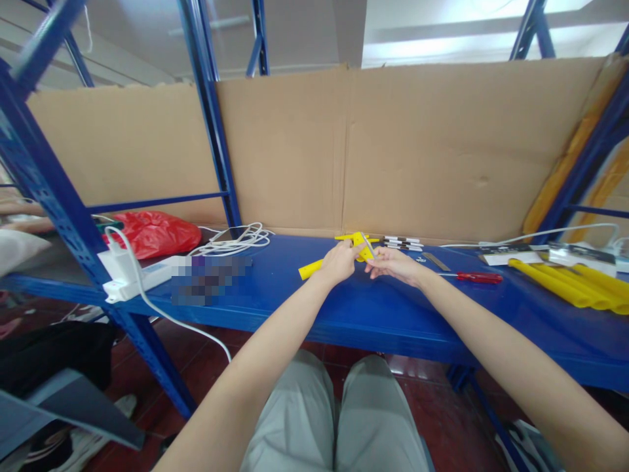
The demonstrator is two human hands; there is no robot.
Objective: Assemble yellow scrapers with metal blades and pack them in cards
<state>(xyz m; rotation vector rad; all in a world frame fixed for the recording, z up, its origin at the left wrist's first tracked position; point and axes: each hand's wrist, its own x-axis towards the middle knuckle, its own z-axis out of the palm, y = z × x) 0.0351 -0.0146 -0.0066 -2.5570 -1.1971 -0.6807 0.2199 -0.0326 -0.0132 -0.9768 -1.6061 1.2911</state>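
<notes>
My left hand [341,261] is closed around a yellow tube-like piece [310,269], whose end sticks out to the left below the hand. At its fingertips is a wider yellow part [362,252]; whether it is one piece with the tube I cannot tell. My right hand [390,264] comes in from the right, its fingers pinched at a thin grey strip [367,242] lying against the yellow part. Behind the hands is another small yellow piece [344,237]. The fingers partly hide the held things.
On the blue shelf [285,305] lie several markers [403,242], a metal strip [436,261], a red-handled screwdriver [479,278] and yellow tubes [565,285]. To the left are a power strip [147,275], white cable [236,239] and red bag [152,234]. Cardboard [417,151] stands behind.
</notes>
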